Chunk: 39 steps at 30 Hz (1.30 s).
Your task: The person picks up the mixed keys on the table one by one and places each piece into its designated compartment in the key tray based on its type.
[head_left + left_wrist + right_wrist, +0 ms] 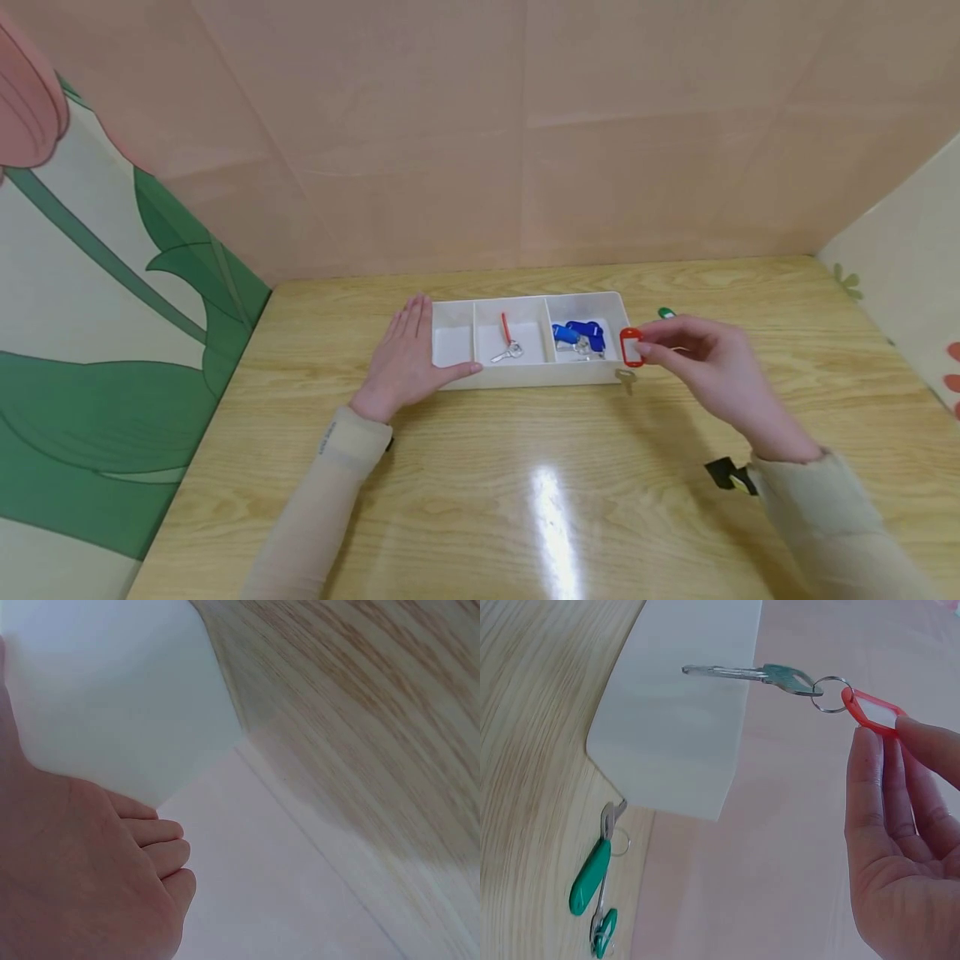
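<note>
A white tray (532, 377) with three compartments stands on the table. My left hand (405, 354) lies against its left end, fingers straight and thumb along the front rim. The fingers of my right hand (708, 358) pinch a red key tag (632, 347) just off the tray's right end. From its ring hangs a silver key (780, 676), which overlaps the tray's wall in the right wrist view. A red-tagged key (507, 351) lies in the middle compartment. Several blue-tagged keys (585, 332) fill part of the right compartment; the left one shows bare floor.
Two green-tagged keys (590, 877) lie on the wooden table (450, 492) beyond the tray's right end; in the head view my right hand mostly hides them. A pink wall (480, 167) rises behind the table, with patterned panels (112, 333) at the sides.
</note>
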{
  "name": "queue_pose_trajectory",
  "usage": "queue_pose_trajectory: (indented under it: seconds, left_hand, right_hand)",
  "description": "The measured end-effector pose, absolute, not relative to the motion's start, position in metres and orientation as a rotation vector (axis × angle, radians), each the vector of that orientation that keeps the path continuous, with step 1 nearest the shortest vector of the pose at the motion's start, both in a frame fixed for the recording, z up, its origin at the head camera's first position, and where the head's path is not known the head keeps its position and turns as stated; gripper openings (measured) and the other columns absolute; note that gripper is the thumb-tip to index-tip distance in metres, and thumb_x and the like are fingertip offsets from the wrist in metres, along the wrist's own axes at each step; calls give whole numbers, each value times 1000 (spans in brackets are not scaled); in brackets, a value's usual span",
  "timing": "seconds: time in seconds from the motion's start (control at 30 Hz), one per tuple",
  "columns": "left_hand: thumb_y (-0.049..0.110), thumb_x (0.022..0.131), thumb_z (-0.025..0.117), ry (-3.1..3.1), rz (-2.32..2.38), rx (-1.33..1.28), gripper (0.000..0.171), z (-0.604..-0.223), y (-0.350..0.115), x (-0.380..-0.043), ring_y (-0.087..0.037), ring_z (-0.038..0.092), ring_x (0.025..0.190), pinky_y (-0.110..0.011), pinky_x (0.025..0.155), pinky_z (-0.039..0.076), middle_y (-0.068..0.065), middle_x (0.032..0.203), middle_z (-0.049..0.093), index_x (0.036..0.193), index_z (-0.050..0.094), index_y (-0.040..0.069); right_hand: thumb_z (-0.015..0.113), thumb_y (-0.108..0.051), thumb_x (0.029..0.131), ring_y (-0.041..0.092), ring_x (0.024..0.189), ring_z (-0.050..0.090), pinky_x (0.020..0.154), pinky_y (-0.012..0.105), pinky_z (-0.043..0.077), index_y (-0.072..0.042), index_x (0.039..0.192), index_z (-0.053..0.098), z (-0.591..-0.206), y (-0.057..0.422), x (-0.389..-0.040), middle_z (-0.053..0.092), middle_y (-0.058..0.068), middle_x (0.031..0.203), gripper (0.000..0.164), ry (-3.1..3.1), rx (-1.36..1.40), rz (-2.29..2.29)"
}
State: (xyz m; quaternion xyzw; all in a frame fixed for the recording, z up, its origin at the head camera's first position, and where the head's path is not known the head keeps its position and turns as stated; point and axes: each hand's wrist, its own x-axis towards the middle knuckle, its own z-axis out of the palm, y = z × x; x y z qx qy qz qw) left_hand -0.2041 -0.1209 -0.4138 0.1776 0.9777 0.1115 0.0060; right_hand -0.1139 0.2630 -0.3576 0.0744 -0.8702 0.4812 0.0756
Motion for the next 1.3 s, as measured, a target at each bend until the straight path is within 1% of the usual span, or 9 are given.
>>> queue_pose_trajectory:
  seconds: [0.4,0.5,0.67,0.77,0.9,1.17,1.3]
  left_hand:
    - [95,76,42,3059,337,548,136,-414,-122,-205,-28,2,155,-37,124,1,-18,168,2,161,3,-4]
    - [95,76,41,3058,338,549,136,-414,-122,-205,-28,2,155,-37,124,1,-18,168,2,161,3,-4]
    - [95,77,41,3056,342,548,135,-415,-121,-204,-27,1,155,-37,124,0,-18,169,2,161,2,-3]
    - [95,77,42,3057,350,550,135,-415,-122,-205,-27,1,155,-37,124,0,-18,169,2,161,3,-4]
    - [95,77,42,3055,350,548,135,-415,-122,-205,-27,1,155,-37,124,0,-18,169,2,161,2,-4]
    - [94,77,41,3052,345,545,134,-415,-122,-204,-27,0,154,-37,124,0,-18,168,1,161,2,-4]
    - [95,78,41,3052,343,540,134,-415,-123,-204,-27,0,155,-36,123,0,-18,168,1,161,2,-4]
  right_hand:
    - [76,-17,94,17,88,71,72,24,59,-9,110,76,-359,249,-117,74,4,105,18,-2589,290,1504]
    - [77,-15,94,17,88,70,73,24,59,-8,110,76,-359,245,-117,74,5,104,18,-2568,312,1556]
    - [77,-9,93,15,89,70,73,22,59,-4,111,76,-359,240,-119,72,5,107,19,-2524,386,1598]
    - [77,-8,92,15,88,70,72,22,59,-4,111,76,-360,236,-120,72,5,107,19,-2508,415,1604]
    - [77,-10,93,15,89,70,73,22,59,-6,111,76,-360,231,-121,74,5,105,18,-2520,422,1601]
    - [77,-11,93,18,91,70,76,25,60,-7,109,77,-366,221,-124,73,6,106,16,-2519,471,1655]
    - [76,-8,93,20,91,70,76,28,61,-6,108,77,-370,216,-126,73,7,106,15,-2508,521,1719]
